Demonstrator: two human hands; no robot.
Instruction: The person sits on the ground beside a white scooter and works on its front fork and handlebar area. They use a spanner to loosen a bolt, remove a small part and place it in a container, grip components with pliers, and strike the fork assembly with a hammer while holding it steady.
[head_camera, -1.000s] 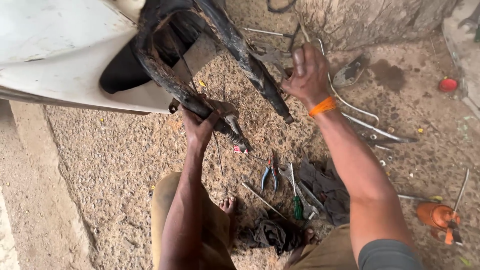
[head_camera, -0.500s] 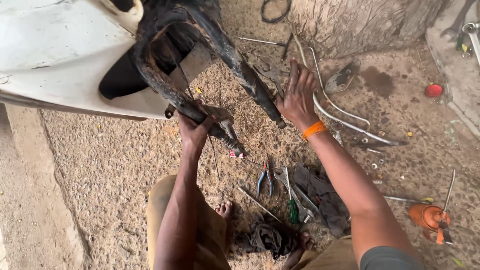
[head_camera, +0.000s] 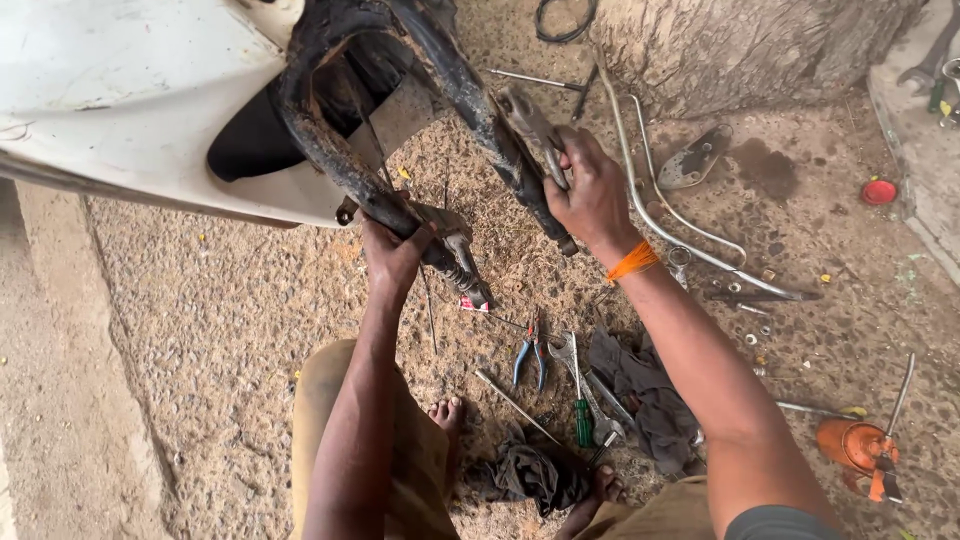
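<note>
A greasy black fork sticks out from under a white scooter body. My left hand is wrapped round the lower end of the fork's left leg, just above its metal tip. My right hand grips the right leg and presses a grey metal tool against it. An orange thread band circles my right wrist.
Tools lie on the gravel near my bare feet: blue-handled pliers, a green screwdriver, a wrench, dark rags. Bent metal rods lie right; an orange oil can at far right. A rough stone block stands behind.
My right hand has slid down the fork's right leg toward me and now holds a metal tool against it. The left hand keeps its grip on the left leg.
</note>
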